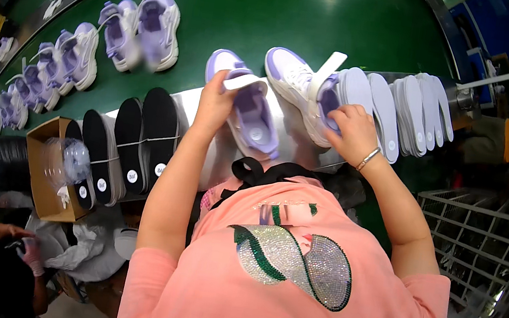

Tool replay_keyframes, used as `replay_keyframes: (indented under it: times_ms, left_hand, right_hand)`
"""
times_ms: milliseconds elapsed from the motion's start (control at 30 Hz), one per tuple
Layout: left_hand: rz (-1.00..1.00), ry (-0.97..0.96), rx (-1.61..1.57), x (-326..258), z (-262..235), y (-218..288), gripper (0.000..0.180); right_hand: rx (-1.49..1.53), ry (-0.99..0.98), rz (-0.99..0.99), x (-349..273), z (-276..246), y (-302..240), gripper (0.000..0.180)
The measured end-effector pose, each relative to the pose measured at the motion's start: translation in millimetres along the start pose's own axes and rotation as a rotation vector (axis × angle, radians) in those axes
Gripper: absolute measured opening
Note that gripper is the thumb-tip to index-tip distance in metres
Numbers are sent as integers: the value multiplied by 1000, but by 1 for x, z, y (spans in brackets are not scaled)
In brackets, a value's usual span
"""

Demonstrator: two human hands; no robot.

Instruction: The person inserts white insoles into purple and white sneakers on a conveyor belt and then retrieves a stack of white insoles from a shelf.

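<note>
Two white and lilac sneakers lie in front of me on a metal ledge, toes pointing away. My left hand (pixel 213 103) is closed on the left sneaker (pixel 254 121) at its upper edge, by the raised white strap (pixel 243 83); a pale insole-like bottom with a round mark shows inside. At the right sneaker (pixel 293 84), my right hand (pixel 355 133) has its fingers curled over the heel opening, gripping the collar. That shoe's white strap (pixel 329 68) sticks up. The right fingertips are partly hidden in the opening.
Pale lilac insoles (pixel 414 114) stand in stacks on the right, black insoles (pixel 146 133) in tied bundles on the left. Beside those is a cardboard box (pixel 47 158) with clear plastic. More sneakers (pixel 155 29) line the green table (pixel 251 7). A wire basket (pixel 472 241) stands right; a gloved hand (pixel 31 256) shows lower left.
</note>
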State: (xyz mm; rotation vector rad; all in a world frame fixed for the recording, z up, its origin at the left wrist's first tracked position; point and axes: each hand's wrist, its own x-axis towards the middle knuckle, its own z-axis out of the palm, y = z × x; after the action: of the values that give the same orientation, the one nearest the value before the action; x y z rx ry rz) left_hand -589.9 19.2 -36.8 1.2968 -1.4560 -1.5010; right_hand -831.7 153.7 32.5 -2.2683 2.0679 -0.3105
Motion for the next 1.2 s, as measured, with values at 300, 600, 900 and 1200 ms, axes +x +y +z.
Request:
replay_keyframes:
  times_ms: [300, 600, 900, 1200]
  left_hand:
    - [985, -28, 369, -42, 45, 70, 47]
    - [434, -231, 568, 17, 122, 40, 42]
    - [192, -198, 423, 12, 112, 40, 34]
    - [166, -84, 494, -3, 128, 40, 30]
  right_hand:
    - [432, -219, 219, -31, 15, 23, 34]
    - [-118, -235, 791, -52, 32, 164, 43]
    - [-64, -122, 836, -49, 5, 161, 40]
    - [1279, -686, 541, -27, -75, 58, 17]
